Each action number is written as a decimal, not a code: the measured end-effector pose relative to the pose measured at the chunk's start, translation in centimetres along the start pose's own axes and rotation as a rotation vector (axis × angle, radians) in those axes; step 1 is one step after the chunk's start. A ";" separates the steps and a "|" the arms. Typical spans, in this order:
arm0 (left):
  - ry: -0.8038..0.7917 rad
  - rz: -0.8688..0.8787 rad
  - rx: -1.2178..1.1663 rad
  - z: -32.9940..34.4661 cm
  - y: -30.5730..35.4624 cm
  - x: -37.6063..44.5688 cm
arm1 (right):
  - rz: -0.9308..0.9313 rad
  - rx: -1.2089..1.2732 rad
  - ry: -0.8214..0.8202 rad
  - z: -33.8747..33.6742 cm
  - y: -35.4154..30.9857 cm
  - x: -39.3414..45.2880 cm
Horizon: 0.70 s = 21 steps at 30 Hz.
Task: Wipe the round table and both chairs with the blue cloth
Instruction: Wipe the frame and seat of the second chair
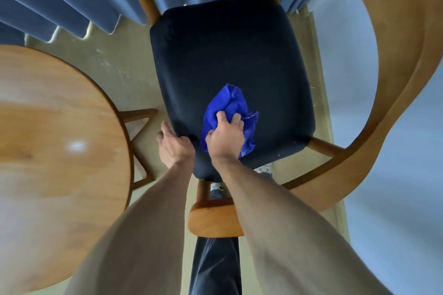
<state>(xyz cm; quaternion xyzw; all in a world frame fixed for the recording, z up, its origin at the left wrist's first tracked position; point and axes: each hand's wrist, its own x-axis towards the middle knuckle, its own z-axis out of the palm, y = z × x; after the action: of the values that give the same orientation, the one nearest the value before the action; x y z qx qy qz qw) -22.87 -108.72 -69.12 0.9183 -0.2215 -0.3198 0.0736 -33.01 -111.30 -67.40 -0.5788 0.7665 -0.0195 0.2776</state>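
Note:
A wooden chair with a dark navy seat cushion (227, 55) stands below me, its curved wooden backrest (402, 79) sweeping round on the right. The crumpled blue cloth (230, 105) lies on the near part of the seat. My right hand (226, 137) grips the cloth and presses it onto the cushion. My left hand (173, 146) holds the seat's near-left edge, fingers curled over the rim. The round wooden table (55, 151) fills the left side.
Grey-blue curtains (60, 2) hang at the top left behind the chair. A pale wall (407, 199) is on the right. The table's wooden legs (139, 141) show between table and chair. My dark trouser leg (215, 266) stands on the beige floor (124, 72).

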 end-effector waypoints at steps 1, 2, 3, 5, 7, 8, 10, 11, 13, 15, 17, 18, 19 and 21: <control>-0.014 -0.014 0.011 -0.3 -0.4 0.1 | -0.044 -0.003 -0.032 0.8 -1.2 -0.5; -0.031 -0.026 0.027 -0.5 -0.9 0.1 | -0.058 -0.002 -0.053 1.1 -2.0 -0.7; -0.037 -0.040 0.040 -0.8 -1.5 0.2 | -0.065 -0.004 -0.069 1.3 -2.4 -0.6; -0.044 -0.064 0.045 -1.0 -2.5 0.0 | -0.095 -0.044 -0.088 1.2 -1.5 -0.2; -0.053 -0.077 0.061 -0.9 -3.3 -0.4 | -0.076 -0.073 -0.085 0.4 0.3 0.5; -0.062 -0.078 0.060 -0.8 -3.3 -0.8 | -0.012 -0.064 -0.059 -0.3 1.3 0.9; -0.070 -0.080 0.048 -0.5 -2.6 -1.4 | 0.206 -0.020 0.017 -1.9 3.5 1.9; -0.068 -0.079 0.046 -0.3 -2.1 -1.6 | 0.333 0.005 0.058 -3.0 4.9 2.6; -0.070 -0.051 0.032 0.0 -1.0 -1.7 | 0.620 0.084 0.131 -5.2 8.3 4.0; -0.079 -0.004 0.010 0.2 0.3 -1.9 | 0.824 0.216 0.174 -7.3 11.1 4.8; -0.084 0.028 0.001 0.8 1.2 -2.0 | 0.827 0.228 0.157 -7.5 12.1 4.7; -0.090 0.022 0.001 1.2 1.6 -2.2 | 0.815 0.228 0.163 -7.5 11.9 4.4; -0.090 0.012 0.000 1.6 1.9 -2.5 | 0.820 0.243 0.183 -7.4 11.6 4.0; -0.086 -0.002 0.006 2.1 2.1 -2.9 | 0.871 0.314 0.210 -7.1 11.2 3.9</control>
<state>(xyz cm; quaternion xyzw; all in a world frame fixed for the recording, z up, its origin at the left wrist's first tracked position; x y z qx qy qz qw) -26.95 -109.31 -68.63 0.9041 -0.2248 -0.3584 0.0609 -46.64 -113.22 -66.93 -0.1492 0.9496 -0.0755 0.2652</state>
